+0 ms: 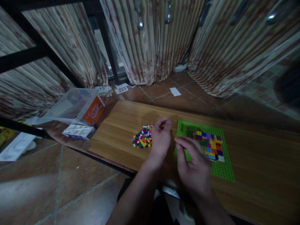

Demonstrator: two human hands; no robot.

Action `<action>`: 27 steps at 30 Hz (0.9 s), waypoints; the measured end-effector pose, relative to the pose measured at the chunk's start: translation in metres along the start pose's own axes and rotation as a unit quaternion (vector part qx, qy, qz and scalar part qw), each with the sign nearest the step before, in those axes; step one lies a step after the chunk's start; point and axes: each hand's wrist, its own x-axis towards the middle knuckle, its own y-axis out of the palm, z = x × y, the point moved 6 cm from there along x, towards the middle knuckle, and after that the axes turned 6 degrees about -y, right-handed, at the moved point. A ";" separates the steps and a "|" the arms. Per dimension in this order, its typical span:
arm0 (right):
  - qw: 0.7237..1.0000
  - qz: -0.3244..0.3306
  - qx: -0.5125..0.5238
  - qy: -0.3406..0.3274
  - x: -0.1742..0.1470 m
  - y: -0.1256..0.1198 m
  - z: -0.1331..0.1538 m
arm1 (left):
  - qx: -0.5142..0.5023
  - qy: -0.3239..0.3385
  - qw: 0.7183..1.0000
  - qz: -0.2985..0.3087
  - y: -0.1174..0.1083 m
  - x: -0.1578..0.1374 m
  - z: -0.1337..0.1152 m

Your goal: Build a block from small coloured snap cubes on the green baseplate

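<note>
My left hand (161, 137) hovers at the right side of a pile of small coloured toy bricks (142, 137). Its thumb and fingertips curl together; whatever lies between them is too small to make out. To its right, my right hand (193, 161) is over the left edge of a green baseplate (226, 168), thumb and index finger pinched. Anything in that pinch cannot be made out either. On the baseplate sits a block of joined multicoloured bricks (212, 145), partly hidden behind my right hand.
The wooden bench (122, 122) carries the bricks and baseplate. Left of it stand a clear plastic bin (77, 97) with an orange label and a small white-and-purple box (79, 131). Striped curtains (150, 47) hang behind; a white paper (175, 91) lies on the tiled floor.
</note>
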 end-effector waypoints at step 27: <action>0.975 0.187 -0.104 0.061 0.015 0.085 -0.052 | -0.188 -0.153 0.970 -0.003 -0.043 0.016 -0.009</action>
